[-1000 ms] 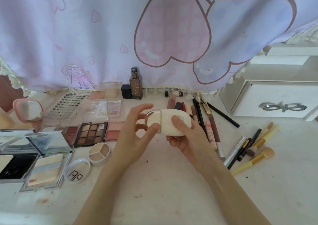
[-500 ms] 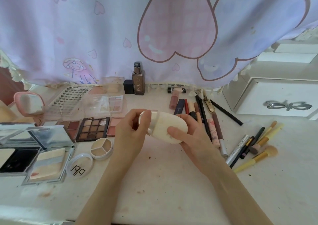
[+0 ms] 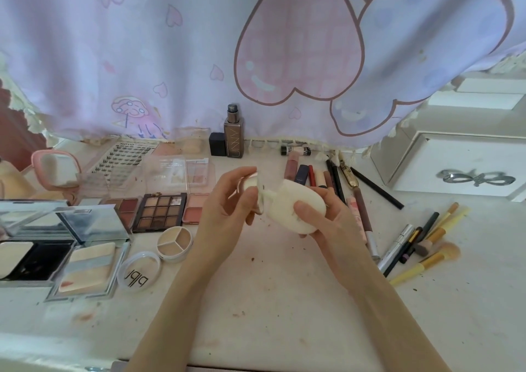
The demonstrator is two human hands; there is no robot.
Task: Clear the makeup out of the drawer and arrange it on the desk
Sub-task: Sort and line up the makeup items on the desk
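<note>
Both hands are up over the middle of the desk (image 3: 284,300), working on one cream-coloured egg-shaped case (image 3: 296,206). The right hand (image 3: 333,223) cradles the rounded body from below and behind, its grip wrapped round it with the thumb laid across the front. The left hand (image 3: 227,201) has its grip closed on the case's smaller end piece (image 3: 252,182), fingers curled over the top of it. That piece sits tilted away from the body, with a thin gap showing between the two; whether it is hinged or coming off I cannot tell. The case is held clear of the desk, not resting on it.

To the left lie the flat things: a brown eyeshadow palette (image 3: 160,212) with a reddish one just beside it, a round three-part concealer pot (image 3: 174,242), its clear lid (image 3: 139,272) next to it, and two open mirrored compacts (image 3: 85,269) near the front edge. Behind them are a sheet of false lashes (image 3: 122,161) and a small pink mirror (image 3: 55,169).

At the back, under the hem of a lilac curtain printed with pink hearts (image 3: 299,44), a dark foundation bottle (image 3: 234,134) stands upright. To the right of the hands a row of lipsticks and pencils (image 3: 321,176) lies side by side, and farther right are yellow-handled brushes (image 3: 432,246) in a loose heap. A white drawer box with a silver bow handle (image 3: 478,178) sits at the right edge.
</note>
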